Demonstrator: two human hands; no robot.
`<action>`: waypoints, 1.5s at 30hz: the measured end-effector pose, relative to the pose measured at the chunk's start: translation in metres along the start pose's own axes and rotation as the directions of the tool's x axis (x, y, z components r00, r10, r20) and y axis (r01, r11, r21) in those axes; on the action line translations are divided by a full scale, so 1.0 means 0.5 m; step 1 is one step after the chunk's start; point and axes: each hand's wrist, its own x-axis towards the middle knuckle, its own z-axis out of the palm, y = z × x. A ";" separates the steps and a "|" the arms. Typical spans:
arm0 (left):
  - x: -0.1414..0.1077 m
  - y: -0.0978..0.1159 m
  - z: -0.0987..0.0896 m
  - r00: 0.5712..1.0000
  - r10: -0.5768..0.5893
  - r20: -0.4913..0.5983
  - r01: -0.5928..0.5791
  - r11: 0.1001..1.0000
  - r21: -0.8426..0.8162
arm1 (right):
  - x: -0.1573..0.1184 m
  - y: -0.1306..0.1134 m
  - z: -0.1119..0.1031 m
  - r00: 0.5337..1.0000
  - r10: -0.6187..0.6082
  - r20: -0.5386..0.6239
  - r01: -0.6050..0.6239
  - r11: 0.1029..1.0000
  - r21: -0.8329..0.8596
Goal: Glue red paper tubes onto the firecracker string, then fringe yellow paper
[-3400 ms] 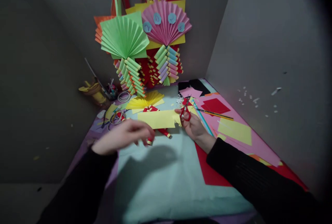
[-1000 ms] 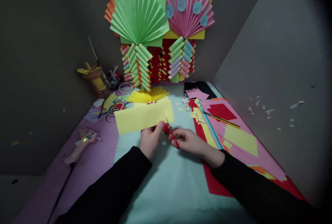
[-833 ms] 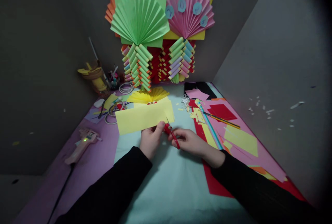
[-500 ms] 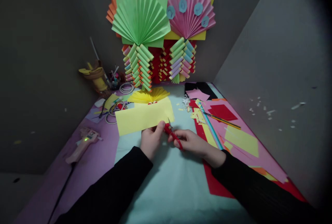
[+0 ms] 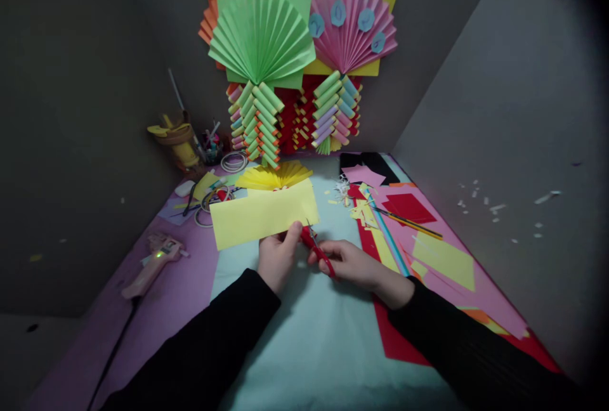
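Note:
My left hand (image 5: 280, 251) pinches the lower edge of a yellow paper sheet (image 5: 259, 215), thumb on top, holding it raised over the pale blue table cover (image 5: 290, 341). In my right hand (image 5: 349, 262) is a pair of red-handled scissors (image 5: 321, 252), its blades spread a little near the sheet's lower right corner. A small red piece lies by the blades beside my left thumb; I cannot make out its exact shape. Behind the sheet stands a folded yellow paper fan (image 5: 280, 173), its lower part hidden.
A pink glue gun (image 5: 155, 265) with a lit green light lies at left, its cord running forward. Pencils (image 5: 409, 222), coloured paper and scraps cover the right side. Green (image 5: 259, 40) and pink (image 5: 352, 24) paper fans hang at the back. A yellow pot (image 5: 178, 144) stands back left.
The scissor blades have opened slightly wider at the paper's edge. Both hands keep their places, and the whole view has shifted a little.

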 end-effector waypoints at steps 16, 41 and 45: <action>0.004 -0.012 -0.001 1.000 0.015 0.005 -0.015 0.998 0.058 | 0.001 0.004 -0.002 1.000 -0.015 -0.010 0.015 1.000 0.014; -0.001 -0.025 0.002 0.999 0.000 0.053 -0.004 0.996 0.090 | 0.003 0.007 -0.008 0.997 -0.073 -0.026 0.073 0.997 0.009; -0.003 -0.015 0.004 1.000 0.010 0.006 -0.010 0.998 0.060 | 0.001 0.001 -0.007 0.998 -0.054 -0.015 0.055 0.998 0.026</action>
